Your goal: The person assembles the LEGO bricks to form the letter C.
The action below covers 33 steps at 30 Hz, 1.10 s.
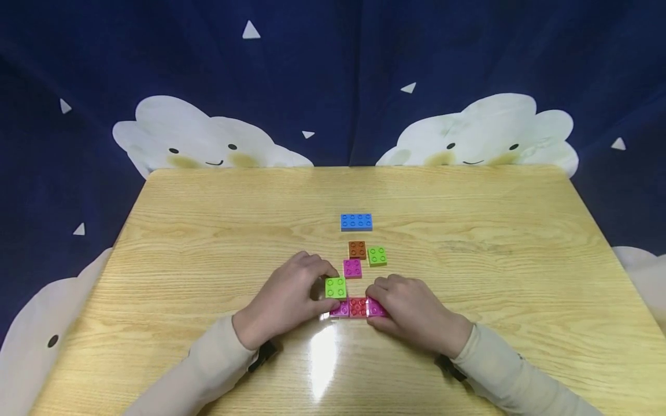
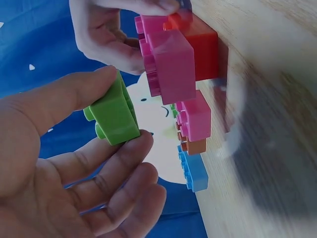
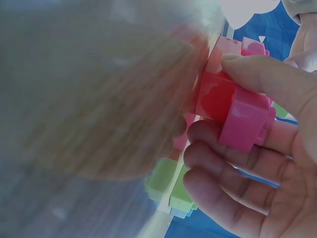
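Left hand (image 1: 291, 294) pinches a green block (image 1: 335, 288); right hand (image 1: 416, 312) grips a pink block (image 1: 376, 308). Wooden table (image 1: 218, 225) under them, blue cloth (image 1: 312, 69) ahead.

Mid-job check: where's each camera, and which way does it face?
Head: worn on the head, facing forward and down at the wooden table; left grip and right grip show, with both cream sleeves.
Left wrist: worn there, facing the left grip pinching the lime-green square plastic brick; the right grip shows too.
Right wrist: worn there, facing the right grip around a pink studded plastic brick; the left grip partly shows.
Shared: both wrist views show the red studded plastic brick.
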{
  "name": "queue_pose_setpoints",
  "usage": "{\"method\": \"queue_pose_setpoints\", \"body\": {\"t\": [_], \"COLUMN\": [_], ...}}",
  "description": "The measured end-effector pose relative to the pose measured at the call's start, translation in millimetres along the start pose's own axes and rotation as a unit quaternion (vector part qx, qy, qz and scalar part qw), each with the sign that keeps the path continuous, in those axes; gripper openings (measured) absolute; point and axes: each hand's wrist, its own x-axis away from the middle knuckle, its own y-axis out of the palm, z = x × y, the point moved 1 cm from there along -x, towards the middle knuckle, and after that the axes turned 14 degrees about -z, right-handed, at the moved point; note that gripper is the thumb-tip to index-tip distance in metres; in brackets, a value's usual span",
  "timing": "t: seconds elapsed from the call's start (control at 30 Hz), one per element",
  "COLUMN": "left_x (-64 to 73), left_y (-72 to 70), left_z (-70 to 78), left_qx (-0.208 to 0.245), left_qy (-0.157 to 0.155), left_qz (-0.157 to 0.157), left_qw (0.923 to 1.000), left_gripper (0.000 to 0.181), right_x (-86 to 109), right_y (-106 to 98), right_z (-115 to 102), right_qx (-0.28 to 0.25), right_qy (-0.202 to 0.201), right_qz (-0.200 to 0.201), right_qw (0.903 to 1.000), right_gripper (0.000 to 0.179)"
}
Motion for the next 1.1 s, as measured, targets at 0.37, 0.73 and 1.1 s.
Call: {"method": "queue_pose_setpoints", "body": {"t": [0.37,0.73,1.1], "left_x": [4.1,5.5,5.5], "left_y": [3.3,8.6,13.7], "left_z": [3.8,4.9,3.0], "left_qx": [0.000,0.000,-0.004], "left_qy": [0.006,0.011,0.013], "left_qz": [-0.007,-0.015,-0.011], "left_qw": [1.0000,0.9998,0.9999], "left_gripper": [0.042,0.041,0.039], "right_x": [0.1,0.0,0.1], "right_y": [0,-1,-1], "right_z": [1,1,2], "right_qx": [0.008,0.009,0.013], "right_qy": [0.000,0.002,-0.003], "right_qz": [0.005,0.001,0.005], "right_qw": [1.0000,1.0000,0.9999], "right_gripper": [0.021,0.023,0.021]}}
